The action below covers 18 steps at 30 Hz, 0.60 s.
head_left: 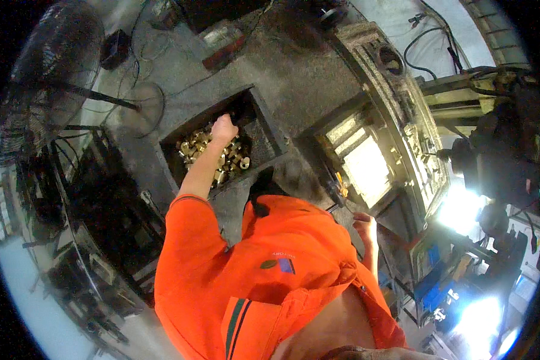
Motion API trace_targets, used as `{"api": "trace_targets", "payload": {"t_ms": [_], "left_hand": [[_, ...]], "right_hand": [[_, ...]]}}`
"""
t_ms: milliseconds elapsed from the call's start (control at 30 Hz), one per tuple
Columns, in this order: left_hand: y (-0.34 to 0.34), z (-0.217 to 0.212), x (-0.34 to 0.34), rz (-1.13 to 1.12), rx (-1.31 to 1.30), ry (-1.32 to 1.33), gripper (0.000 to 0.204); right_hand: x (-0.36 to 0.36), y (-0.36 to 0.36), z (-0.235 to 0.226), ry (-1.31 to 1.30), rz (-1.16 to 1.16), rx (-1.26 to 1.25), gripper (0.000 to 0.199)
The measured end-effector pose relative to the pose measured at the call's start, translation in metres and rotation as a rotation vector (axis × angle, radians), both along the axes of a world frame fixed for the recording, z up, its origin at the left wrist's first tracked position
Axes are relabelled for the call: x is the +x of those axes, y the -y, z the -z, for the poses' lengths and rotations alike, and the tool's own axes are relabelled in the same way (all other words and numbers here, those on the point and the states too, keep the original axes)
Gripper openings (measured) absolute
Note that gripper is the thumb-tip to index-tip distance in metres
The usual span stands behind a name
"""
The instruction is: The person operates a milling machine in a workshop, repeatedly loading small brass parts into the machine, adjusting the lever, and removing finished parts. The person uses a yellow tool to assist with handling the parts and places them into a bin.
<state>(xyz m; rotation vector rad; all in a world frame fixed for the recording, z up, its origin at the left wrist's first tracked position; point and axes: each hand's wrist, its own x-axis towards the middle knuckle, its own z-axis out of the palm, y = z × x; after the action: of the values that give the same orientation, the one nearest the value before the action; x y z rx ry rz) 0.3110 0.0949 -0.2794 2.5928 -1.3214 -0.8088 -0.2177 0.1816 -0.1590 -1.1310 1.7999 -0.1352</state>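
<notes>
My left arm reaches forward over a square metal bin [269, 123] on the floor. My left hand [224, 129] is closed at the far edge of a heap of brass fittings [225, 162] inside it; whatever its fingers hold is hidden. Off to the right, my right hand [365, 227] is raised with curled fingers beside the machine's orange-yellow part [341, 185]. A thin dark line runs near its fingertips, and what the fingers hold, if anything, is too small to make out.
On the right stands a long metal machine [402, 114] with a bright tray [366, 168]. A pedestal fan [51, 72] is at the far left, its round base [144, 108] near the bin. Dark metal frames [102, 204] line the left; cables lie on the floor [300, 72].
</notes>
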Motion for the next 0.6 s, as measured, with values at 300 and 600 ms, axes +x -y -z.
{"api": "trace_targets", "payload": {"t_ms": [300, 600], "left_hand": [[-0.005, -0.029, 0.005, 0.062, -0.069, -0.119, 0.039], [0.014, -0.011, 0.002, 0.082, -0.066, 0.042, 0.027]], "right_hand": [[0.030, -0.003, -0.003, 0.018, -0.057, -0.016, 0.035], [0.018, -0.002, 0.000, -0.025, -0.179, -0.074, 0.038]]}}
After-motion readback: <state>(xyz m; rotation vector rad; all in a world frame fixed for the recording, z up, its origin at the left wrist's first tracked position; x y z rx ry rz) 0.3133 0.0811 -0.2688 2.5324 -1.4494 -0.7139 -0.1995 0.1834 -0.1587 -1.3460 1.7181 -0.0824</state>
